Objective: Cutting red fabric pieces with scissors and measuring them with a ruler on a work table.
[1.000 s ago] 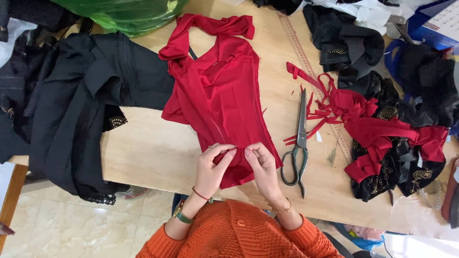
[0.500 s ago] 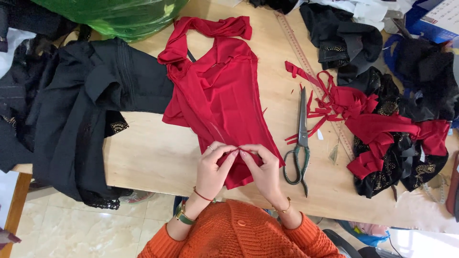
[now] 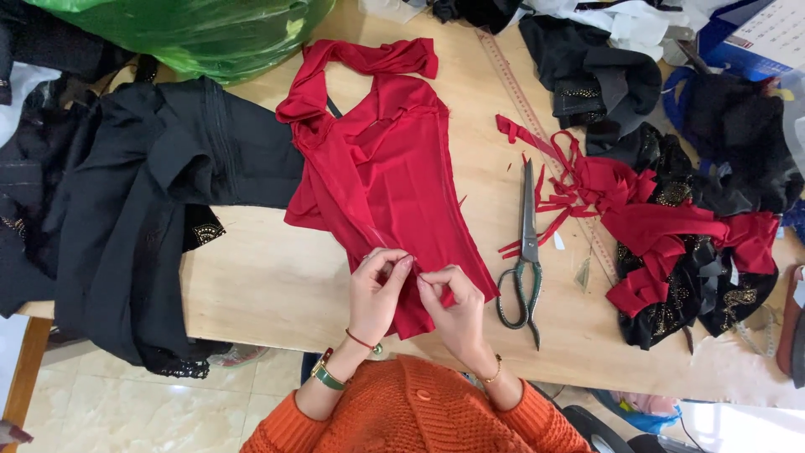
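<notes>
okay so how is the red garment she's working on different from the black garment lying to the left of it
The red garment lies spread flat on the wooden table; the black garment is bunched up and hangs over the table's near edge. The red one is plain and glossy; the black one shows gold trim at one spot. Both the left hand and the right hand pinch the red one's lower end; nothing touches the black one. Both are soft fabric pieces.

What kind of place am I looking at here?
Most likely a small tailoring or sewing workshop. On a wooden table lie tailor's scissors, red fabric offcuts and black garments, while both hands pinch a red garment.
</notes>
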